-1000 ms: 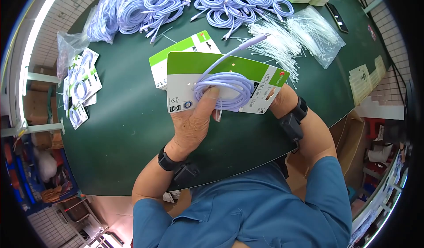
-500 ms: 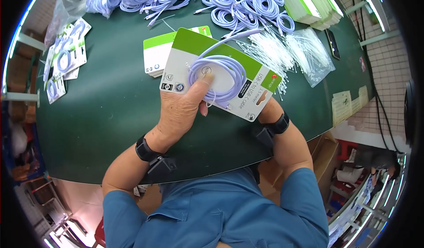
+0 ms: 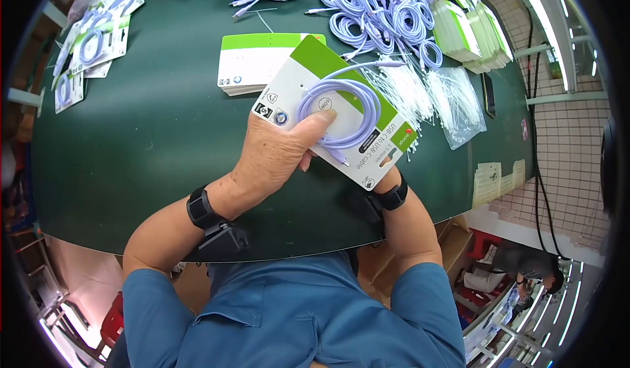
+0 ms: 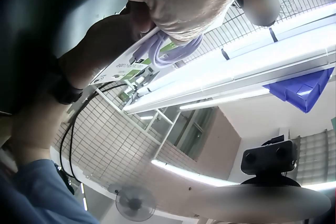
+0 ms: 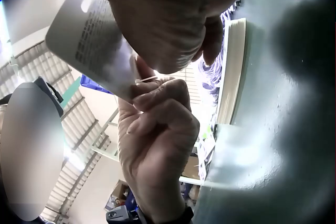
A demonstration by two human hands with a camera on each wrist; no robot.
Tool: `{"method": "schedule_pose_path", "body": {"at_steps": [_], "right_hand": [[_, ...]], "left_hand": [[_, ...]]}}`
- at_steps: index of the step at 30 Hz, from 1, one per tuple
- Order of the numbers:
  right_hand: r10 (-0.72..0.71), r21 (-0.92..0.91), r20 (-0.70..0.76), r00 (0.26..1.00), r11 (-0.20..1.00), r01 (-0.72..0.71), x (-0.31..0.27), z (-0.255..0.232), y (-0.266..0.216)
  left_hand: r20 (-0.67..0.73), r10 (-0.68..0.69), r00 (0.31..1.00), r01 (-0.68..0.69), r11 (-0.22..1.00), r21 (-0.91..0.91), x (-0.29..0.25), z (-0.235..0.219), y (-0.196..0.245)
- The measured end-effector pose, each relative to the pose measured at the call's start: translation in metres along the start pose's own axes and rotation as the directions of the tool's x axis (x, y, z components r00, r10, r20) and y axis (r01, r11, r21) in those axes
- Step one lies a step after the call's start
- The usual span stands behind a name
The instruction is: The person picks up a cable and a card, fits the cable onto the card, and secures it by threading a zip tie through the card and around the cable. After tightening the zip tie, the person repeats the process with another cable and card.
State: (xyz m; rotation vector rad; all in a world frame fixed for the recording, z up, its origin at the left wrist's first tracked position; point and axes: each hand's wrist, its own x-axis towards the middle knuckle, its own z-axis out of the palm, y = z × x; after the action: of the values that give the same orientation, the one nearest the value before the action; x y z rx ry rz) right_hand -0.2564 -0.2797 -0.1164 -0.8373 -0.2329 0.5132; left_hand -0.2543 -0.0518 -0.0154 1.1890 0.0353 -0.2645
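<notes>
A green-and-white card (image 3: 289, 82) lies tilted in my left hand (image 3: 266, 155), its thumb pressing beside a coiled lilac cable (image 3: 371, 115) on the card's front. Behind the card's lower right part is my right hand (image 3: 388, 179), mostly hidden in the head view. From the right wrist, the card's printed back (image 5: 92, 37) shows, with curled fingers of my left hand (image 5: 157, 145) at its edge. There a thin white tie (image 5: 149, 78) runs to the fingertips of my right hand (image 5: 163, 19), which appear to pinch it.
A card stack (image 3: 252, 63) lies behind the held card. Cable coils (image 3: 387, 14), loose white ties (image 3: 400, 89), a bag of ties (image 3: 456, 105) and more card stacks (image 3: 459, 33) lie farther back. Carded cables (image 3: 92, 46) lie at left; a phone (image 3: 488, 96) at right.
The held card has turned to a steeper slant, its right end lower. The head view has shifted, bringing more of the right side into sight. My left thumb remains at the coil.
</notes>
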Motion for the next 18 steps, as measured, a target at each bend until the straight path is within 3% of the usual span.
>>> {"method": "schedule_pose_path", "body": {"at_steps": [7, 11, 12, 13, 14, 15, 16, 18], "right_hand": [[0.137, 0.245, -0.017, 0.990, 0.961, -0.129, 0.018, 0.013, -0.006], [0.136, 0.350, -0.003, 0.991, 0.928, -0.127, 0.034, 0.027, -0.011], [-0.056, -0.119, 0.008, 0.998, 0.991, 0.056, 0.039, 0.033, -0.014], [-0.268, -0.557, 0.094, 0.959, 0.784, 0.274, 0.049, 0.037, -0.021], [-0.384, -0.850, 0.236, 0.893, 0.364, 0.381, 0.055, 0.040, -0.027], [-0.420, -0.854, 0.239, 0.876, 0.339, 0.396, 0.059, 0.040, -0.031], [-0.445, -0.894, 0.291, 0.847, 0.189, 0.406, 0.061, 0.040, -0.034], [-0.458, -0.920, 0.383, 0.802, -0.114, 0.374, 0.060, 0.038, -0.036]], "left_hand": [[-0.002, -0.032, 0.999, 0.032, 0.999, -0.019, 0.003, -0.004, -0.002], [0.035, -0.053, 0.998, 0.051, 0.998, 0.037, 0.003, -0.008, -0.002], [0.050, -0.044, 0.998, 0.042, 0.998, 0.055, 0.001, -0.009, -0.005], [0.063, -0.030, 0.998, 0.027, 0.998, 0.052, 0.005, -0.010, -0.004], [0.059, -0.024, 0.998, 0.022, 0.999, 0.028, 0.004, -0.012, -0.009], [0.057, -0.017, 0.998, 0.017, 1.000, 0.001, 0.004, -0.012, -0.010], [0.094, -0.001, 0.996, -0.001, 1.000, 0.017, 0.004, -0.012, -0.009], [0.052, -0.116, 0.992, 0.117, 0.993, -0.018, 0.004, -0.011, -0.008]]}}
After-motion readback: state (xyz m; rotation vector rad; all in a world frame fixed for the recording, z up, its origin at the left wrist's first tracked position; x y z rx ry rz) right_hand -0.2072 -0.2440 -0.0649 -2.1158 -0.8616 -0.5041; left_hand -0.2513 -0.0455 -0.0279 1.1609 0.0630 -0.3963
